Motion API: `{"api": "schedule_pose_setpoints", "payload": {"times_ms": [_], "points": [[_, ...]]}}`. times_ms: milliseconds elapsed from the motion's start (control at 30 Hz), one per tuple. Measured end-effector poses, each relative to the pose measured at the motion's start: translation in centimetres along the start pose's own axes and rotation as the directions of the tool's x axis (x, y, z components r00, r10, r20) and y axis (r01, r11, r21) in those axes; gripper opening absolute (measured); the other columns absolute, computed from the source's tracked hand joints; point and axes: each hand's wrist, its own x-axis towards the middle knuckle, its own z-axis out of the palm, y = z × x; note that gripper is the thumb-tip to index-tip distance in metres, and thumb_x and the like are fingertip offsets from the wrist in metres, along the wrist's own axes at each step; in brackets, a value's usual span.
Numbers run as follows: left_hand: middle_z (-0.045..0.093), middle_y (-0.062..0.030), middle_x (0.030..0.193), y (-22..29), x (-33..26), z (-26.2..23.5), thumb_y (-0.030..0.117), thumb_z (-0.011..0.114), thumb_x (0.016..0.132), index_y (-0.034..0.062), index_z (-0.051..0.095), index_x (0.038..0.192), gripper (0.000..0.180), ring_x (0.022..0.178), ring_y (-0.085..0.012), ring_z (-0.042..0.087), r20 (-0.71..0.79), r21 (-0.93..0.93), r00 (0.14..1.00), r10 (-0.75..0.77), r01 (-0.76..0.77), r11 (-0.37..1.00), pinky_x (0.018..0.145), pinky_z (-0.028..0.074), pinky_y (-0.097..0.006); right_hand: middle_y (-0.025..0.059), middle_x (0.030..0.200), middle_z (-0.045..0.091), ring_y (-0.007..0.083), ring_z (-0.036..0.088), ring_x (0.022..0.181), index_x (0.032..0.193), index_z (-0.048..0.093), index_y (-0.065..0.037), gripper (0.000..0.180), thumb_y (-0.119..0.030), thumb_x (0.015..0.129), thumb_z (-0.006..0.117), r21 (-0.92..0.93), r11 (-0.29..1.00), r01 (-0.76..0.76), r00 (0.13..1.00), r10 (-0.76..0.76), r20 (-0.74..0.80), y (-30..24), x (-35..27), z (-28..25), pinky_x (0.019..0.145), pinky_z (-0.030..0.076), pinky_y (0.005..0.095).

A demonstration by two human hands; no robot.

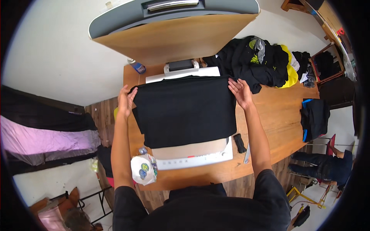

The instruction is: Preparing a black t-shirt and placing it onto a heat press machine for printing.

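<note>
A black garment (185, 111) lies spread out over the lower bed of a heat press (185, 164), its front edge short of the bed's front. At its far left corner, the fingers of my left hand (126, 101) are closed on the cloth. My right hand (242, 94) grips the far right corner, with some fingers stretched along the edge. A loose flap of the black cloth hangs out at the left side. The garment's exact kind cannot be told. Above and behind it, the press's upper plate (177, 38) is raised, with a tan underside.
On the wooden table (269, 119) stand a spray can (137, 66), a white bag with printed patches (142, 171), a black strip (239, 143) and a ruler (247, 154). Piled black and yellow clothes (266, 61) lie behind. At the right is another person (323, 165).
</note>
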Motion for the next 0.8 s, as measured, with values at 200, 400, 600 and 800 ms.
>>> {"api": "schedule_pose_setpoints", "payload": {"times_ms": [200, 400, 600, 800], "points": [[0.046, -0.0168, 0.13, -5.4, 4.3, -1.0, 0.013, 0.047, 0.097, -0.0029, 0.03, 0.145, 0.053, 0.127, -0.0332, 0.053, -0.112, 0.169, 0.994, -0.002, 0.021, 0.985, 0.107, 0.044, -0.04, 0.0214, 0.143, 0.051, 0.0312, 0.05, 0.132, 0.143, 0.038, -0.001, 0.05, -0.026, 0.101, 0.05, -0.186, 0.977, 0.102, 0.976, -0.134, -0.171, 3.9, 4.8, -0.7, 0.113, 0.039, 0.0396], [0.045, -0.0161, 0.145, -9.9, -3.3, 0.5, 0.022, 0.056, 0.099, 0.0064, 0.046, 0.141, 0.047, 0.134, -0.0319, 0.045, 0.252, 0.792, 0.839, 0.483, -0.466, 0.394, 0.111, 0.034, -0.044, 0.0162, 0.132, 0.061, 0.0315, 0.058, 0.123, 0.127, 0.062, -0.003, 0.032, -0.007, 0.096, 0.055, -0.772, 0.216, 0.597, 0.704, -0.603, 0.376, 9.4, -3.1, 3.6, 0.107, 0.042, 0.0365], [0.023, -0.0204, 0.161, -12.8, -15.3, -4.9, 0.029, 0.05, 0.1, 0.0118, 0.041, 0.15, 0.054, 0.147, -0.0429, 0.023, 0.41, 0.912, 0.89, 0.201, -0.396, -0.108, 0.118, 0.018, -0.055, 0.0152, 0.157, 0.034, 0.0403, 0.033, 0.143, 0.145, 0.048, -0.013, 0.047, -0.024, 0.099, 0.05, -0.814, -0.457, 0.36, 0.811, -0.278, 0.515, 15.6, -12.5, 0.3, 0.116, 0.025, 0.0536], [0.059, -0.0226, 0.128, -14.9, -16.5, -12.6, 0.033, 0.045, 0.106, -0.0031, 0.053, 0.136, 0.048, 0.121, -0.0293, 0.056, -0.014, 0.725, 0.971, 0.24, -0.155, 0.671, 0.103, 0.041, -0.036, 0.0259, 0.145, 0.043, 0.0357, 0.044, 0.135, 0.149, 0.037, -0.004, 0.05, -0.032, 0.107, 0.038, -0.98, 0.131, 0.148, 0.894, -0.441, 0.076, 15.8, -14.0, -8.6, 0.112, 0.034, 0.0402]]}}
